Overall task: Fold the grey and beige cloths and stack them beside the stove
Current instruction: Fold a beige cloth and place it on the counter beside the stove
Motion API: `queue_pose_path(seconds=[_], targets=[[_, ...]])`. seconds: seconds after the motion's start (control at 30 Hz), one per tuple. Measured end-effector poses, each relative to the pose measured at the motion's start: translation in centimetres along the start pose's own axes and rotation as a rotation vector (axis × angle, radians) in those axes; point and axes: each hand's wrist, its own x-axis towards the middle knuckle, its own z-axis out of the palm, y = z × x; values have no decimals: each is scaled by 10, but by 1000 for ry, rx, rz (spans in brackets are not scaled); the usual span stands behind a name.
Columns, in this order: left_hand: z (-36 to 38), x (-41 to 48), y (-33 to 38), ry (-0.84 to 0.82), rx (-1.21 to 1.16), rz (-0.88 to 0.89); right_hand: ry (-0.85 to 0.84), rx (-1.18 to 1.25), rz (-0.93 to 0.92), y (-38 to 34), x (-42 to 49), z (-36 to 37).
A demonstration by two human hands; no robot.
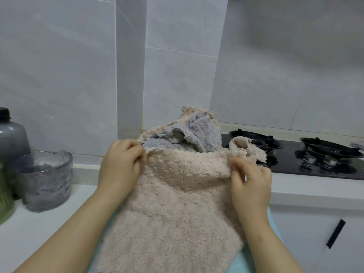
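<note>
Gripping the top edge of a beige cloth (177,203), both hands were closed on it. The left hand (121,164) pinched the upper left corner and the right hand (251,182) pinched the upper right, fingers curled into the fleece. The cloth was stretched between them. The rest draped down over the front edge of the bench (49,229) and over something light blue (243,259); could not tell what that was.

Behind the held cloth, at the back edge of the bench in the wall corner, sat an unfolded heap. In it a crumpled grey cloth (199,133) lay on a second beige cloth (190,112) whose edge stuck up behind it. The heap was just beside the left edge of the black stove (295,164). A beige flap (246,148) lapped onto the stove glass, near the left burner (256,139). Could not tell which cloth the flap belonged to. The right burner (331,148) was well apart from the cloths.

At the left end of the bench stood a ribbed glass bowl (47,180), with a grey bottle (10,136) with a black cap behind it and a green item (4,196) cut off by the frame. A black handle (335,233) showed on the cabinet front below the stove.
</note>
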Motion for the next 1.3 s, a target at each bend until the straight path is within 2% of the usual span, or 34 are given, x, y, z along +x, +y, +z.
queue_pose_path(seconds=[0.07,0.13,0.27,0.33,0.4,0.5,0.57,0.6,0.67,0.77,0.87,0.93,1.03,1.1,1.3], targets=[[9,-1,-3,-25,102,31,-41,-107,-25,5,2,6],[19,-4,-6,-78,268,3,-164,-217,12,8,5,11],[37,-15,-7,-408,573,-75,-593,-386,228,7,1,16],[42,-19,-9,-494,570,-129,-648,-433,235,6,0,16],[37,-17,-5,-427,483,-118,-555,-420,210,5,0,13],[27,-13,2,-214,281,-111,-318,-265,195,4,-3,4],[15,-15,12,-211,105,-145,-227,-127,192,-2,-7,-5],[9,-17,17,-236,35,-154,-243,-77,183,-7,-9,-11],[-8,-24,25,-351,-78,-123,-380,-46,115,-19,-15,-24],[-30,-41,29,-616,-156,-74,-707,16,5,-35,-36,-50],[-46,-67,20,-819,-369,-174,-1035,54,-52,-36,-58,-72],[-52,-78,11,-913,-437,-135,-1135,-30,-123,-35,-65,-76],[-55,-84,10,-996,-271,83,-1079,-126,-203,-35,-68,-75],[-55,-86,14,-970,-210,128,-982,-171,-205,-32,-72,-73],[-58,-96,22,-668,-128,137,-558,-302,-358,-24,-85,-72]])
